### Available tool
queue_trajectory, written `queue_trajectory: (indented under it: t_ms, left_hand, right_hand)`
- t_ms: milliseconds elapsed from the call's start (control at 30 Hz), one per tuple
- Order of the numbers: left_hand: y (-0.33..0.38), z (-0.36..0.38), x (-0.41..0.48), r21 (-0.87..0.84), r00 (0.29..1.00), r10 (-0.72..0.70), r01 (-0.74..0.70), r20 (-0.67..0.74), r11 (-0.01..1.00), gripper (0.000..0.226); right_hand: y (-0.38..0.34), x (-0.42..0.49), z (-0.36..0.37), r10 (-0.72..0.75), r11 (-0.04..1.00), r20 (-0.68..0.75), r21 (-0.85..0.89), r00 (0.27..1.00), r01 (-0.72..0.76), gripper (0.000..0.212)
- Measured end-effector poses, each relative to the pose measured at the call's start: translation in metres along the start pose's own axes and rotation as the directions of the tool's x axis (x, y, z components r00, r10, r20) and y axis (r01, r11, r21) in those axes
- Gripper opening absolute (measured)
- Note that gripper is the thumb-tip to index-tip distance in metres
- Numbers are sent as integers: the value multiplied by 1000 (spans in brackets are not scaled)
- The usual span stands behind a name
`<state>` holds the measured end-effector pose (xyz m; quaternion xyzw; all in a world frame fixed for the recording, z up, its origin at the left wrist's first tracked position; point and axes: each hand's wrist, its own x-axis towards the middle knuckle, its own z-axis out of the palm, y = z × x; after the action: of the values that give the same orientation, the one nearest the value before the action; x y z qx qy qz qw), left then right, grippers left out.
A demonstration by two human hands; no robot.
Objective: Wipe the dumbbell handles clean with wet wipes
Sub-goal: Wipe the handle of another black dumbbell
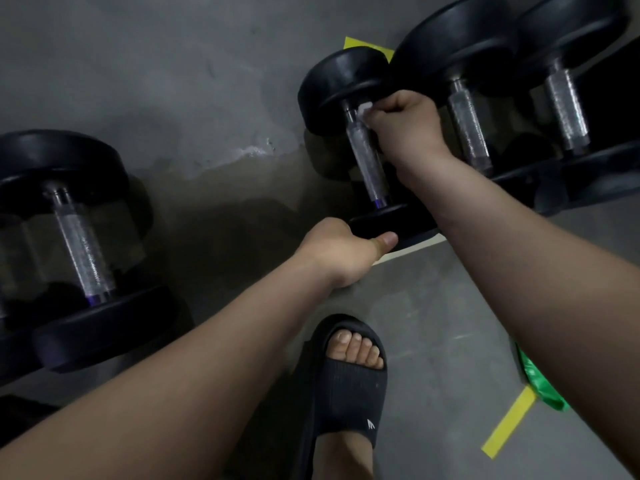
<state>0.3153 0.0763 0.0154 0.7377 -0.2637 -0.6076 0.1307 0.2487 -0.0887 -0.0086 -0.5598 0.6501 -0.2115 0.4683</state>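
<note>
- The right hand (401, 116) is closed around a white wet wipe (364, 109), wrapping it onto the far end of the knurled steel handle (367, 161) of the small dumbbell, just under its far head (343, 88). From there it looks set for a stroke down the bar.
- Below that grip, the left hand (343, 247) clasps the near head (391, 220) with the thumb pressed on its rim, probably to stop the dumbbell rolling.
- Just right of the wiping fist, the neighbouring dumbbell (467, 126) crowds the knuckles, with a third dumbbell (568, 109) beyond.
- Well left lies another dumbbell (81, 244).
- Near the right forearm sits a green packet (540, 382), and a black slipper (349, 386) is nearer the person.
</note>
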Motion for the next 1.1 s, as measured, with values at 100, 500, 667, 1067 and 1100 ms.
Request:
queue_trajectory:
  t_ms: [100, 500, 667, 1067, 1100]
  left_hand:
    - [-1, 1, -1, 20, 1000, 0, 0, -7, 1000, 63]
    - [-1, 0, 2, 45, 1000, 0, 0, 2, 999, 61]
    - [-2, 1, 4, 33, 1000, 7, -8, 7, 999, 64]
    - [-3, -1, 4, -71, 1000, 11, -9, 17, 997, 58]
    - [-3, -2, 4, -81, 1000, 11, -10, 20, 997, 53]
  right_hand:
    - [-2, 5, 3, 89, 993, 13, 73, 996, -89, 20]
    - [-7, 8, -3, 358, 888, 337, 166, 871, -429, 22]
    - [-13, 6, -6, 371, 810, 429, 284, 824, -513, 24]
    - [-14, -21, 15, -334, 806, -46, -533, 942, 259, 35]
    - [-14, -26, 18, -398, 723, -8, -618, 918, 308, 31]
